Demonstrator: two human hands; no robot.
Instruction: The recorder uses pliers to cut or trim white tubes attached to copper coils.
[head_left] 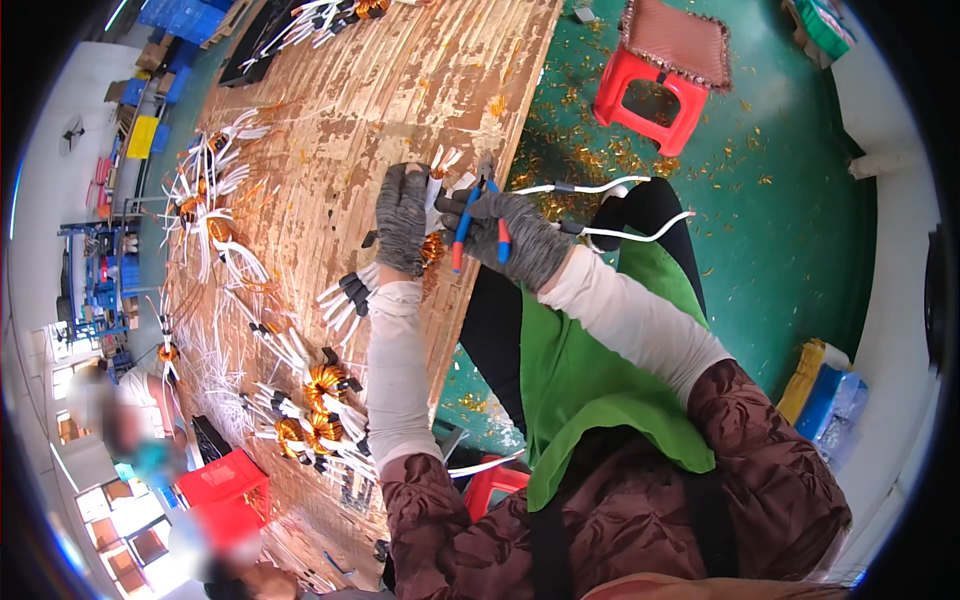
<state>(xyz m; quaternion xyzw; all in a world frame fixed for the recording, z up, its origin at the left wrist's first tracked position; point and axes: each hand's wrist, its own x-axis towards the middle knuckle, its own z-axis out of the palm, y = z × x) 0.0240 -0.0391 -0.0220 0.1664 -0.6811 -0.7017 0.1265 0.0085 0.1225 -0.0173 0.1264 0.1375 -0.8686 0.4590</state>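
My left hand [402,217], in a grey knit glove, grips a copper-wound coil [433,247] with white sleeved leads [440,165] sticking up from it. My right hand [520,238], also gloved, holds pliers with blue and red handles [478,215], their jaws at the leads by the coil. Both hands meet over the near edge of a worn wooden table [380,100]. Two white wires [620,185] trail from the right hand across my lap.
Several finished copper coils [325,382] with white leads lie along the table's left side. A red plastic stool [648,95] with a cushion stands on the green floor littered with copper scraps. A red crate [225,482] and another person sit at lower left.
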